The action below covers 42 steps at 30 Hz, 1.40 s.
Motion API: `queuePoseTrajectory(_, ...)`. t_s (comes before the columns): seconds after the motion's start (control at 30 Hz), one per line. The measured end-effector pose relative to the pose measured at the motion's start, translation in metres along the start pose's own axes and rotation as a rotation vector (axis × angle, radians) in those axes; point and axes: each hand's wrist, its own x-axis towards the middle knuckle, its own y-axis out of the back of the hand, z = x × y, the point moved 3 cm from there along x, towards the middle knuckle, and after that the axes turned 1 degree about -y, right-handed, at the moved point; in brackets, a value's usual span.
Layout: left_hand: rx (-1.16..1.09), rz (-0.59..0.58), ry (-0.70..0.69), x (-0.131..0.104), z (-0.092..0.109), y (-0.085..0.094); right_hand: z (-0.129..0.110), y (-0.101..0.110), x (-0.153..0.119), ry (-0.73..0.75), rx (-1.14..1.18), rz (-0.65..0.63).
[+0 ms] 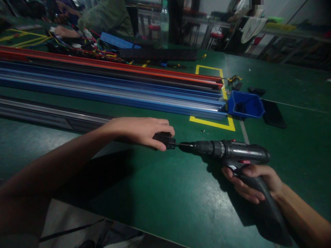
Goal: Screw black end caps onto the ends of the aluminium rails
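My left hand (141,131) is wrapped over the end of a long black rail (85,119), thumb in front and fingers on top. A black end piece (168,140) sticks out past the fingertips. My right hand (250,181) grips the handle of a black cordless drill (230,150), which lies sideways and points left. Its thin bit (183,144) reaches to the end piece and appears to touch it; whether a screw sits there cannot be made out.
Blue rails (144,100) and a red-orange rail (129,67) lie behind. A blue bin (245,105) and a dark phone-like slab (273,113) stand right of them. Yellow tape (212,124) marks the green table (168,199). Wires, a bottle (164,24) and another person's sleeve (106,19) are farther back.
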Motion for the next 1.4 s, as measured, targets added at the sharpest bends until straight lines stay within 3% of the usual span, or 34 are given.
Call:
queuePoseTrajectory(0.9,0.203,0.156,-0.062,-0.002,-0.004,-0.024,0.000,0.006,-0.004,0.008,-0.099,0.033)
queuePoseTrajectory(1.4,0.185,0.145,-0.078,-0.003,-0.004,-0.025,-0.001,0.012,-0.007,-0.006,-0.109,0.020)
